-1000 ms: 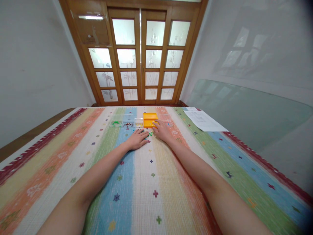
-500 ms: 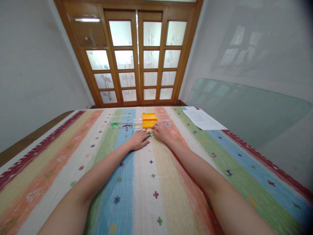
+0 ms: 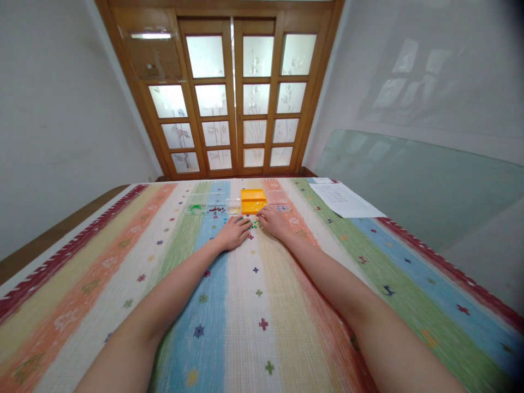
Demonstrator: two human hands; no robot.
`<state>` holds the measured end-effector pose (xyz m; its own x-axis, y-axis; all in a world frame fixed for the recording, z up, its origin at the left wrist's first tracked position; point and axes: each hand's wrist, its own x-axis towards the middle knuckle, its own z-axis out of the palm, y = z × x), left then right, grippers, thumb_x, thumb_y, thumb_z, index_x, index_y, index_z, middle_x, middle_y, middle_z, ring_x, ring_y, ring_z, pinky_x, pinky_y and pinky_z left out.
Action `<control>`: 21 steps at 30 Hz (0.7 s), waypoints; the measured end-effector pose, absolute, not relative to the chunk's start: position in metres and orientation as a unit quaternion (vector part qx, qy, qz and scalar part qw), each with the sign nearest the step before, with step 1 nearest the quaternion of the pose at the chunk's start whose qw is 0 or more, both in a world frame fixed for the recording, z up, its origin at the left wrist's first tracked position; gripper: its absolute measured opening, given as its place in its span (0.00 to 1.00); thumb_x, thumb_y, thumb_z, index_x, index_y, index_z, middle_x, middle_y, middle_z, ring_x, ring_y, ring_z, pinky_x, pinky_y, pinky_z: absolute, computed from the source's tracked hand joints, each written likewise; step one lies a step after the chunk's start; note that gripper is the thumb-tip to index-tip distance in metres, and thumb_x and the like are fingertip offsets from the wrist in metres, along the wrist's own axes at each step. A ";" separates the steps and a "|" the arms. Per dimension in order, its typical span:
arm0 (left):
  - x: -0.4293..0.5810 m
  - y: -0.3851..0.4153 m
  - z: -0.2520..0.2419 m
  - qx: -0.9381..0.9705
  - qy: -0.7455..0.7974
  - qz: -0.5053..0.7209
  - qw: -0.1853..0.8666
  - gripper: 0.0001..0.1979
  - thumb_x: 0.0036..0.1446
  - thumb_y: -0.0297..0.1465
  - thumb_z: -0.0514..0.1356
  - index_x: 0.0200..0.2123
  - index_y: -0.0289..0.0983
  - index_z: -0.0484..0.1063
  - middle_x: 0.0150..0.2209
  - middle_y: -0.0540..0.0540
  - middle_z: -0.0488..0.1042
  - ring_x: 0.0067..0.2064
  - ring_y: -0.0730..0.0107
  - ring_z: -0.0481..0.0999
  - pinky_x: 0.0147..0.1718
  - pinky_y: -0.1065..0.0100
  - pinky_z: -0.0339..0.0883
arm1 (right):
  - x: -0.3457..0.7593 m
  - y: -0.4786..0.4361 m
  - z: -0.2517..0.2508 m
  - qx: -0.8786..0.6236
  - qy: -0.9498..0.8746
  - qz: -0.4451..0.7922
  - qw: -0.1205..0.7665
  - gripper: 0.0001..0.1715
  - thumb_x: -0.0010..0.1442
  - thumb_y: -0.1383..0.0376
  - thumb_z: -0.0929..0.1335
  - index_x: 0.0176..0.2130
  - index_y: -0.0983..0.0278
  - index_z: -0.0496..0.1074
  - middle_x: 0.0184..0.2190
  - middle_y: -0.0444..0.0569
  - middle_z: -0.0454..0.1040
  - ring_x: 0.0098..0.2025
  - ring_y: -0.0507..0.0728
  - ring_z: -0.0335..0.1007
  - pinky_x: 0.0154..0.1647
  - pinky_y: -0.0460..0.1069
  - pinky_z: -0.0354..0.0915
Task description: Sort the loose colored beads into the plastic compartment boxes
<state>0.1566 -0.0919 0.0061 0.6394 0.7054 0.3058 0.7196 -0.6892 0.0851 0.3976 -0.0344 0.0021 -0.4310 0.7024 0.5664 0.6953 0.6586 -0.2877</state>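
Note:
My left hand (image 3: 234,232) lies palm down on the striped tablecloth, its fingers stretched out and slightly apart. Close by its fingertips, between the two hands, are small green pieces (image 3: 254,225), too tiny to name. My right hand (image 3: 272,220) is just beyond them, thumb and forefinger drawn together; whatever is between them cannot be made out. Right behind that hand stands an open orange-yellow box (image 3: 253,209) with a few pale bits in its front part. Clear boxes flank it, holding green pieces (image 3: 196,208), dark red pieces (image 3: 216,209) and blue pieces (image 3: 281,207).
The striped cloth (image 3: 241,327) covers the long table. White printed sheets (image 3: 347,201) lie at the far right. A pale glass panel (image 3: 409,185) leans along the right wall. Wooden doors with frosted panes (image 3: 237,98) stand past the table's far edge.
The view has shifted slightly, moving everything a little to the right. The left fingers have drawn back slightly from the small green pieces; the right hand stays close to the orange-yellow box.

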 end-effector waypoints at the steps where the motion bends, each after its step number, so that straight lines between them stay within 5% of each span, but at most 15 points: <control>1: 0.157 -0.093 0.006 -0.904 -0.394 -0.162 0.022 0.23 0.74 0.40 0.48 0.66 0.44 0.69 0.66 0.44 0.71 0.69 0.52 0.61 0.69 0.49 0.52 | 0.397 -0.035 0.002 -0.413 -0.846 0.007 0.338 0.11 0.68 0.70 0.67 0.43 0.63 0.81 0.44 0.53 0.79 0.50 0.60 0.71 0.55 0.53 0.64; 11: 0.138 -0.090 0.014 -0.875 -0.421 -0.239 0.031 0.24 0.75 0.38 0.46 0.66 0.39 0.69 0.67 0.40 0.69 0.68 0.56 0.64 0.70 0.50 0.53 | 0.399 -0.041 0.011 -0.418 -0.849 0.009 0.324 0.11 0.68 0.70 0.67 0.42 0.63 0.81 0.45 0.53 0.80 0.51 0.59 0.71 0.56 0.53 0.64; 21: 0.053 -0.051 0.011 -0.674 -0.558 -0.484 -0.009 0.24 0.74 0.38 0.45 0.60 0.36 0.74 0.63 0.37 0.72 0.66 0.57 0.68 0.70 0.51 0.58 | 0.400 -0.048 0.020 -0.427 -0.848 0.017 0.315 0.11 0.67 0.71 0.67 0.42 0.64 0.81 0.45 0.54 0.80 0.51 0.60 0.71 0.55 0.53 0.64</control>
